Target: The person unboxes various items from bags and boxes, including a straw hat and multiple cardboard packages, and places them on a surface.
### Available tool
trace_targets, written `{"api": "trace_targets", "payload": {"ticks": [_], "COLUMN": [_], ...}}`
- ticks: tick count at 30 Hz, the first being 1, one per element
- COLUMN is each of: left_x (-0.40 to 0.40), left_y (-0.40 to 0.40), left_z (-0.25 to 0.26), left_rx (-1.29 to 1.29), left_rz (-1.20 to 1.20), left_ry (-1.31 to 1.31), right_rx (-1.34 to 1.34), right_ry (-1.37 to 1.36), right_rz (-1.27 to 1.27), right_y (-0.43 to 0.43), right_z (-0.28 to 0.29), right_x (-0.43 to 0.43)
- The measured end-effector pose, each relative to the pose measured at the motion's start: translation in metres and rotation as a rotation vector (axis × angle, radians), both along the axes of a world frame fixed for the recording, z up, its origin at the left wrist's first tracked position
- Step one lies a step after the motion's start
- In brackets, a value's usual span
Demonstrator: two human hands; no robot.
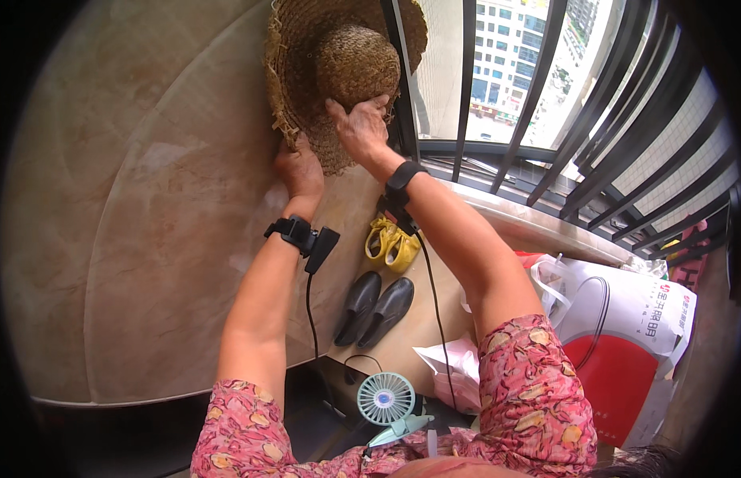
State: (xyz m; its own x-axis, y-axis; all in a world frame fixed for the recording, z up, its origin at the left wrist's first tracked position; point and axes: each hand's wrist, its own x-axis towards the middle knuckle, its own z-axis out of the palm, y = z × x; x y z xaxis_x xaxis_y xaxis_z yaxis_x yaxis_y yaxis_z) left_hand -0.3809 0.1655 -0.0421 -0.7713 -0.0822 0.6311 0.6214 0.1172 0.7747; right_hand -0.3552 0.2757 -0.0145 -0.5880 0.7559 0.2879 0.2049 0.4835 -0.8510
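A wide-brimmed straw hat (pixel 357 63) with a frayed edge is up against the tiled wall, at the top of the head view. A dark upright bar (pixel 402 71) crosses in front of its right side, and part of the brim shows beyond that bar. My left hand (pixel 300 170) pinches the brim's lower left edge, thumb on top, with the other fingers hidden. My right hand (pixel 363 128) grips the hat where the crown meets the brim, its thumb and a finger spread along the crown's lower side. Both wrists wear black straps carrying small devices with cables.
Dark window railings (pixel 514 113) stand at the right, with buildings far below outside. Under my arms are yellow shoes (pixel 387 250), black slip-on shoes (pixel 370 310) and a pink bag (pixel 457 370). A red-and-white shopping bag (pixel 615 352) is at right. A mint-green fan (pixel 386 399) hangs at my chest.
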Motion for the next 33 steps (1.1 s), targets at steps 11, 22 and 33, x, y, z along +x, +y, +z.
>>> {"api": "trace_targets", "payload": {"ticks": [11, 22, 33], "left_x": [0.031, 0.096, 0.210], "left_y": [-0.029, -0.107, -0.180], "left_z": [-0.034, -0.024, -0.049], "left_rx": [-0.123, 0.293, 0.743], "left_rz": [-0.237, -0.736, -1.620], "left_ry": [-0.284, -0.692, -0.870], "right_rx": [-0.039, -0.255, -0.553], "right_ry": [-0.091, 0.040, 0.228], "right_rz": [0.050, 0.147, 0.684], "right_y": [0.027, -0.015, -0.133], "right_z": [-0.011, -0.009, -0.038], "right_x": [-0.006, 0.059, 0.272]}}
